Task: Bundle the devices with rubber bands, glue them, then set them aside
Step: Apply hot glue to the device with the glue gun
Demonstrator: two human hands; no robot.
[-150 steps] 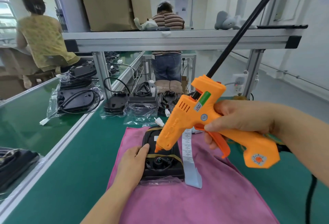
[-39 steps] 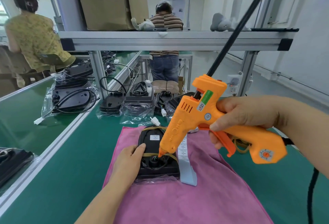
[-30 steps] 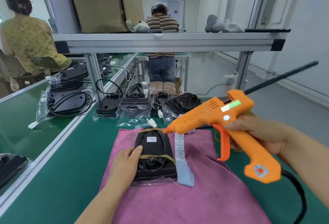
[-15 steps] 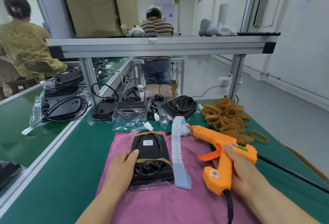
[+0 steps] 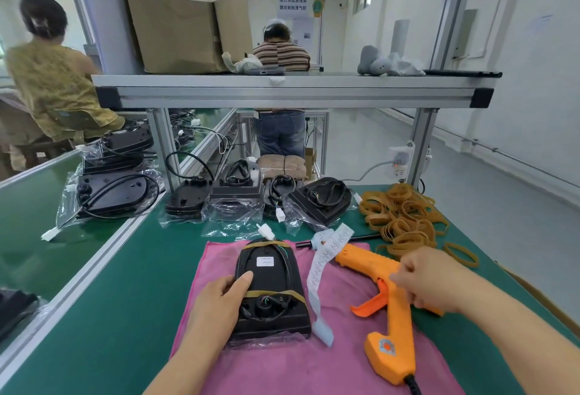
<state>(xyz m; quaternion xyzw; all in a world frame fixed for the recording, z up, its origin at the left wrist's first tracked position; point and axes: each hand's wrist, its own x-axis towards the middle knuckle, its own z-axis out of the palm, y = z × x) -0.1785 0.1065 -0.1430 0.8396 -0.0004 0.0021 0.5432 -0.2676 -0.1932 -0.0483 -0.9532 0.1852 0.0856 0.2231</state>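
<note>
A black device lies on the pink cloth, bound by two tan rubber bands, its coiled wire tucked at the near end. My left hand holds its left side, thumb on top. The orange glue gun lies on its side on the cloth to the right, nozzle pointing away from me. My right hand rests over its rear body with fingers curled on it. A white label strip lies between device and gun.
A pile of loose rubber bands lies at the back right of the green bench. Several bagged black devices line the back under the aluminium shelf. More devices sit on the left conveyor. Two people work beyond.
My right hand lifted the glue gun off the device, swung it right and laid it on the cloth. My left hand stayed on the device.
</note>
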